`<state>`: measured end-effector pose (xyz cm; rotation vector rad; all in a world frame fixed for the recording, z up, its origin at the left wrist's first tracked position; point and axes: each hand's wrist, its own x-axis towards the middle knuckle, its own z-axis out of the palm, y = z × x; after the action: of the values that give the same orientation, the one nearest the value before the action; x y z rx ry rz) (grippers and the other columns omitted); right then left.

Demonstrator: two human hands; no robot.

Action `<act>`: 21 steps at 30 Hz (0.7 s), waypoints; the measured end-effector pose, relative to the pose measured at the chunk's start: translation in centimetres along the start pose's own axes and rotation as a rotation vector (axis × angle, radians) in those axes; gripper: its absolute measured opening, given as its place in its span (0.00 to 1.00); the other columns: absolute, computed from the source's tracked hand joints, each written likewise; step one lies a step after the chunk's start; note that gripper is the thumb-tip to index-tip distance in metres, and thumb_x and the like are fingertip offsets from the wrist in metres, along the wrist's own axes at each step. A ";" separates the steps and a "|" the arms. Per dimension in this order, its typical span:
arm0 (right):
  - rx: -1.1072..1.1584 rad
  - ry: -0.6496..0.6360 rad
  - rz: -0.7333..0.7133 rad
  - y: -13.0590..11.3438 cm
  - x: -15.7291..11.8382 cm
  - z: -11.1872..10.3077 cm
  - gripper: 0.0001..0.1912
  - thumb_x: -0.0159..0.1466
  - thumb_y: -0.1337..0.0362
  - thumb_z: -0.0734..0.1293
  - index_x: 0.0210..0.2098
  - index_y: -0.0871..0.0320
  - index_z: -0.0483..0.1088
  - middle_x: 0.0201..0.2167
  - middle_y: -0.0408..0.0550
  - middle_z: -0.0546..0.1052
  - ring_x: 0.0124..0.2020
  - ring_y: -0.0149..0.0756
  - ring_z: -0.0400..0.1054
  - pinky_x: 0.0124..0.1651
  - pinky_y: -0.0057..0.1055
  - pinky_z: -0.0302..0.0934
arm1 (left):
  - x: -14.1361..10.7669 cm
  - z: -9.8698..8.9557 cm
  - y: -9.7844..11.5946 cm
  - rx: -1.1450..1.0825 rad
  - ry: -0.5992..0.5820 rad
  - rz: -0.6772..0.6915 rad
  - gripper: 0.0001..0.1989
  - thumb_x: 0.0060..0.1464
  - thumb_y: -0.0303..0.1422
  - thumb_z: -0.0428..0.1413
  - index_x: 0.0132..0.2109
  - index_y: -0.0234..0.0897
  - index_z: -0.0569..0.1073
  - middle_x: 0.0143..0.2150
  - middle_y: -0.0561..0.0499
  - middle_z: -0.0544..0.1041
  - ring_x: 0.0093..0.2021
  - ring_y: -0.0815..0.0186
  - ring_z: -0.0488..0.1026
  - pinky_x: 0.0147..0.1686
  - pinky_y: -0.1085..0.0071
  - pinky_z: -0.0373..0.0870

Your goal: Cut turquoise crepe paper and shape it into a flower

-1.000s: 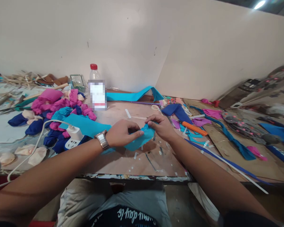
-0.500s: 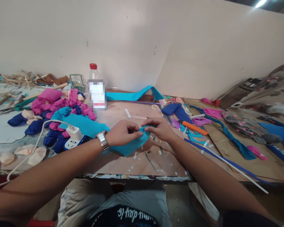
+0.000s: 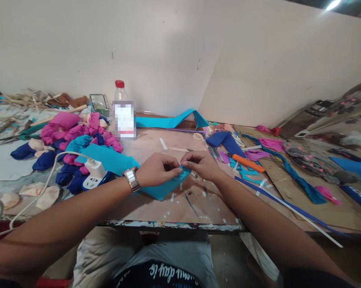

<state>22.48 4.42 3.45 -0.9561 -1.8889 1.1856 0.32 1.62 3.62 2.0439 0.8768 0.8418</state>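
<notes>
Thumb and fingertips of the left hand (image 3: 158,170) and right hand (image 3: 201,165) pinched a turquoise fabric strip (image 3: 162,189) near the front edge of the workbench (image 3: 144,210). A red-capped bottle (image 3: 121,94) stood toward the rear edge; an orange-handled cutter (image 3: 248,163) lay rightward.

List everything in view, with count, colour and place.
Held cloth: one, turquoise, between the hands
Long strip: one, turquoise, along the wall
Bottle: one, clear, red cap, by the wall
Bunched cloths: many, pink, blue, peach, left
Sticks: many, tan, far left
Plug: one, white, left, front
Ring: one, cream, centre back
Handle: one, orange, right
Scraps: many, mixed, mostly right
Watch: one, silver, left wrist
Left hand, right hand: two, bare, centre
</notes>
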 end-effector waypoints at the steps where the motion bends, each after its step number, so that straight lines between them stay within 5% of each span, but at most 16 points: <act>1: 0.010 -0.016 0.009 -0.1 0.0 0.0 0.22 0.56 0.45 0.77 0.28 0.59 0.78 0.26 0.46 0.77 0.28 0.32 0.67 0.32 0.29 0.61 | 0.0 0.0 0.0 0.004 -0.002 0.004 0.13 0.60 0.39 0.57 0.33 0.34 0.79 0.28 0.51 0.78 0.29 0.69 0.70 0.31 0.72 0.64; 21: 0.068 -0.094 0.053 -0.8 -0.3 0.2 0.20 0.56 0.48 0.78 0.31 0.60 0.78 0.27 0.46 0.76 0.27 0.31 0.67 0.29 0.27 0.62 | -0.1 0.3 -0.2 0.014 0.027 0.022 0.13 0.59 0.38 0.58 0.33 0.34 0.79 0.28 0.51 0.79 0.28 0.69 0.70 0.30 0.73 0.63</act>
<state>22.28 3.81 4.07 -0.9325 -1.8935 1.3389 0.49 1.51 3.30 2.0617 0.8791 0.8793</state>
